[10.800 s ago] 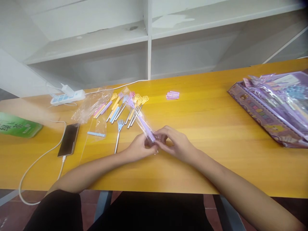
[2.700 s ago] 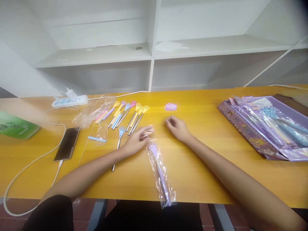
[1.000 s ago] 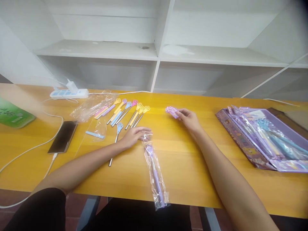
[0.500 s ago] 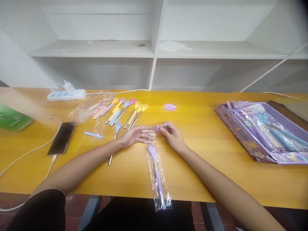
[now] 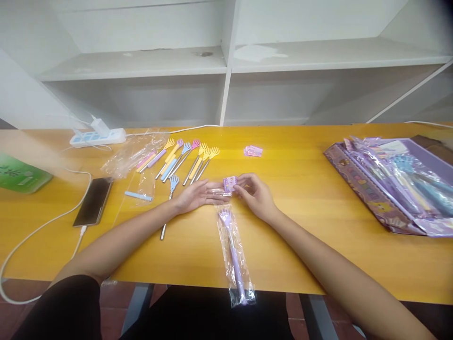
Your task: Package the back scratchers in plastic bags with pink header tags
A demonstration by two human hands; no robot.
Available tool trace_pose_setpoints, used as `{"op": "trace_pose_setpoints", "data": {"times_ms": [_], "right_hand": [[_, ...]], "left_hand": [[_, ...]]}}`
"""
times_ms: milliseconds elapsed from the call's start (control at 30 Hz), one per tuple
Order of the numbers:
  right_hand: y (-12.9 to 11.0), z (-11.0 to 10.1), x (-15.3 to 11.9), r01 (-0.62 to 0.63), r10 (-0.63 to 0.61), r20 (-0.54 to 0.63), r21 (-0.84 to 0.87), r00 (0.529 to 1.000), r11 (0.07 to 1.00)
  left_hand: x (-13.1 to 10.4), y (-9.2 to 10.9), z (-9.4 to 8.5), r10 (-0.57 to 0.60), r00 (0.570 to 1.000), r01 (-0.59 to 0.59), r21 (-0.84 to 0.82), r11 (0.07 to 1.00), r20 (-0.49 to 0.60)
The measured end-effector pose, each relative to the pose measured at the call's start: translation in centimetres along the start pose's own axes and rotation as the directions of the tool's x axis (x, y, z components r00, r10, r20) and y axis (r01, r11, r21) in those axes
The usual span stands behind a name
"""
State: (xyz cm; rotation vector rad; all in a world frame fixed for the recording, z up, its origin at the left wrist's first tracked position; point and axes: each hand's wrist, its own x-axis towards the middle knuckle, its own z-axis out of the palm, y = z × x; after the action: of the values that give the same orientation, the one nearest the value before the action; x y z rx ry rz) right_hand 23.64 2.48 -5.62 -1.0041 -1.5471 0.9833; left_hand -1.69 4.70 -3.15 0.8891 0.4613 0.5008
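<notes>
My right hand (image 5: 256, 196) pinches a small purple and pink printed card (image 5: 230, 183) between thumb and fingers at the mouth of a clear plastic bag (image 5: 247, 264). Inside the bag lies a purple back scratcher (image 5: 234, 252), its claw end toward my hands and its handle end past the table's front edge. My left hand (image 5: 196, 196) is open, fingers stretched out flat, with the bag's top end at its fingertips; whether they grip the film is unclear. A blue-clawed back scratcher (image 5: 172, 183) lies partly hidden under my left wrist.
Several coloured back scratchers (image 5: 186, 158) lie at the back left, near empty plastic bags (image 5: 136, 153) and a blue handle (image 5: 138, 195). A phone (image 5: 92, 201) and power strip (image 5: 97, 137) are further left. Small cards (image 5: 253, 150) lie behind my hands. A purple box (image 5: 368, 189) of bagged scratchers stands right.
The card in my right hand has moved slightly left, over my left fingertips and the bag's mouth, and now faces up more fully. The view has shifted slightly.
</notes>
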Motion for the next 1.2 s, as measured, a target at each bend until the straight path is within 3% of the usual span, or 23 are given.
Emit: {"op": "trace_pose_setpoints", "data": {"times_ms": [100, 233, 567, 1200], "right_hand": [[-0.5, -0.3, -0.2, 0.079, -0.078, 0.017, -0.171, 0.997, 0.982], [-1.0, -0.5, -0.2, 0.158, -0.137, 0.098, -0.261, 0.986, 0.952], [-1.6, -0.3, -0.2, 0.327, -0.268, 0.212, -0.331, 0.940, 0.885], [-1.9, -0.4, -0.3, 0.430, -0.330, 0.300, -0.382, 0.895, 0.818]], "left_hand": [[0.0, 0.0, 0.1, -0.005, 1.000, 0.005, -0.006, 1.000, -0.013], [0.1, 0.0, 0.2, 0.004, 1.000, -0.004, -0.003, 1.000, -0.008], [0.0, 0.0, 0.1, -0.011, 1.000, 0.010, 0.053, 0.999, 0.008], [-0.1, 0.1, -0.1, -0.042, 0.997, 0.041, 0.018, 0.999, 0.058]]}}
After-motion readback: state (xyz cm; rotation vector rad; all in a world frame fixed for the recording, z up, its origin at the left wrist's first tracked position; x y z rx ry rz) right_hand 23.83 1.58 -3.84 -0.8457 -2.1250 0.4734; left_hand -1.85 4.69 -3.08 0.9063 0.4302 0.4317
